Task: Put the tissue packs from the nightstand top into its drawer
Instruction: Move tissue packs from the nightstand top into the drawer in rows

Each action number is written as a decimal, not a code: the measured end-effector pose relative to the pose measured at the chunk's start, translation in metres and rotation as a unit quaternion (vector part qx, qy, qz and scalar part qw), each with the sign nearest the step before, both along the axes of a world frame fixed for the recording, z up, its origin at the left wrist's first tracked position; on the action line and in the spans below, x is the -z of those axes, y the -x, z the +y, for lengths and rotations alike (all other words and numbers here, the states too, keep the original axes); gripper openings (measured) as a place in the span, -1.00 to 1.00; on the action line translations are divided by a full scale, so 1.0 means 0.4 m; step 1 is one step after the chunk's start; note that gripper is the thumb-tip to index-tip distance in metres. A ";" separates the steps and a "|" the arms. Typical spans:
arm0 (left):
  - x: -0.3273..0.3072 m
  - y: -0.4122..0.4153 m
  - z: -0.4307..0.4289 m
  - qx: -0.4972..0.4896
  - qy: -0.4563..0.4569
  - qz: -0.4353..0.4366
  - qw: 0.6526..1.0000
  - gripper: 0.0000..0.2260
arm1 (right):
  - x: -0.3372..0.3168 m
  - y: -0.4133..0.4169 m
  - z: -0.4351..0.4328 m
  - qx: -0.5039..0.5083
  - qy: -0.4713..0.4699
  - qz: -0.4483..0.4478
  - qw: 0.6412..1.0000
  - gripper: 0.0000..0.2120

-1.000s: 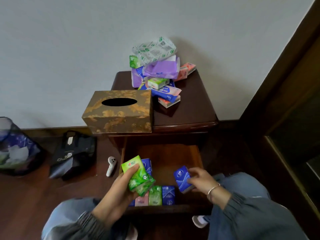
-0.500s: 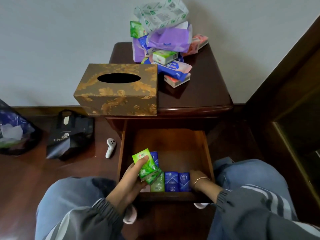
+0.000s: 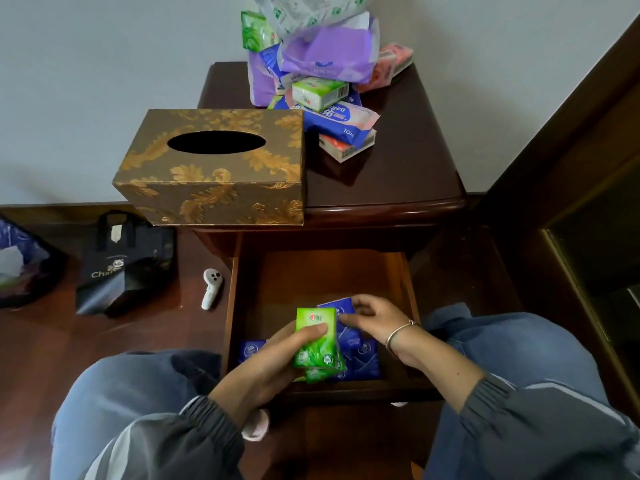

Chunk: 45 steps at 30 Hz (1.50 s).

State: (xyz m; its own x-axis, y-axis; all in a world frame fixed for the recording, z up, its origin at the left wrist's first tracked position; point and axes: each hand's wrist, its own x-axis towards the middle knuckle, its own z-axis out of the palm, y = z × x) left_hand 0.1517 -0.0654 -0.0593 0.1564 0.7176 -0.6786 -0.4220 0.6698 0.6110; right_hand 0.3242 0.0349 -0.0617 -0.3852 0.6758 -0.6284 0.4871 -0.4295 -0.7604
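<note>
The nightstand's drawer (image 3: 329, 271) stands pulled out below the nightstand top (image 3: 398, 181). My left hand (image 3: 273, 358) holds two green tissue packs (image 3: 316, 337) upright over the drawer's front. Just behind them my right hand (image 3: 370, 317) pinches a blue tissue pack (image 3: 337, 305). Blue packs (image 3: 363, 358) lie in a row along the drawer's front, with one more (image 3: 250, 349) at its left. A pile of tissue packs (image 3: 322, 64) in purple, green, pink and blue sits at the back of the nightstand top.
A gold-patterned tissue box (image 3: 214, 168) overhangs the nightstand's front left corner. On the floor to the left lie a white controller (image 3: 211, 287), a black bag (image 3: 121, 268) and a plastic bag (image 3: 17, 268). Dark wooden furniture (image 3: 571, 202) rises on the right. My knees flank the drawer.
My right hand left the row of packs at the drawer front and rose to grip the blue pack behind the green ones. My left hand shifted right with the green packs.
</note>
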 end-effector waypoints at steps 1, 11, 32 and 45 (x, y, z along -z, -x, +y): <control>0.000 -0.002 0.001 0.001 -0.001 0.013 1.000 -0.44 | 0.007 -0.009 0.012 0.019 0.020 0.005 1.000 -0.66; 0.047 0.034 0.016 -0.112 0.063 0.075 0.989 -0.46 | 0.138 -0.047 -0.001 -0.147 -0.031 -0.303 0.941 -0.60; 0.011 -0.015 -0.015 0.104 -0.062 0.153 0.981 -0.42 | -0.017 -0.020 0.012 -0.165 0.029 0.048 0.985 -0.73; 0.095 0.117 -0.039 -0.040 0.115 0.499 0.858 -0.51 | 0.033 -0.101 0.099 -0.232 -0.148 -0.314 0.909 -0.69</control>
